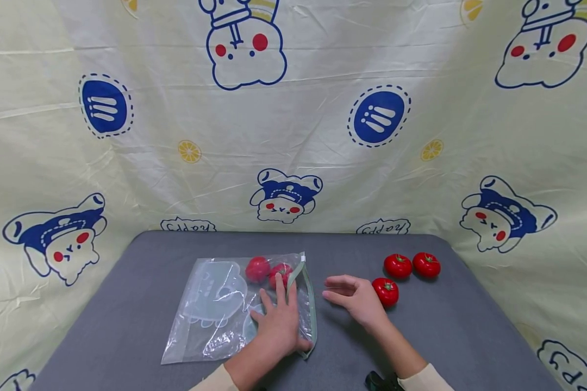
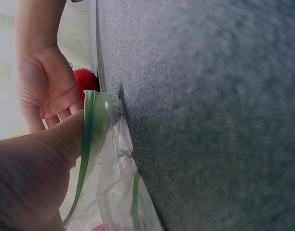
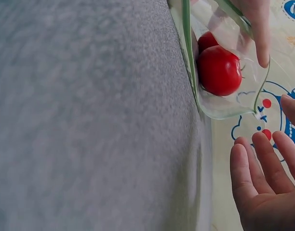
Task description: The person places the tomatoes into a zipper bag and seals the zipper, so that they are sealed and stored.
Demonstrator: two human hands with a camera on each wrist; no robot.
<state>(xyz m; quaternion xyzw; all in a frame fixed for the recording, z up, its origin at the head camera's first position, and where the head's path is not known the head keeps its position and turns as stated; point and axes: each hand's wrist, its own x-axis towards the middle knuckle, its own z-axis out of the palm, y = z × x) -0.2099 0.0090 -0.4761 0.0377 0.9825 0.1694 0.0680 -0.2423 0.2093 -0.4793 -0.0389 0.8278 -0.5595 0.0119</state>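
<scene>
A clear zip bag [image 1: 191,342] with a green-edged mouth lies on the table, its mouth toward the right. Two red tomatoes [image 1: 257,269] are inside it; in the right wrist view the nearer tomato [image 3: 220,70] sits just within the gaping mouth. My left hand [image 1: 279,326] is at the mouth with fingers spread, and its thumb [image 2: 65,132] reaches behind the green edge. To the right of the bag, my right hand [image 1: 354,298] hovers with loosely extended fingers and holds nothing. A loose tomato [image 1: 385,292] is beside it, partly covered by the hand.
Two more tomatoes [image 1: 398,266] [image 1: 426,265] stand farther back on the right of the grey table [image 1: 469,336]. Behind the table hangs a pale printed curtain [image 1: 313,136]. A black object [image 1: 379,382] shows by the right wrist.
</scene>
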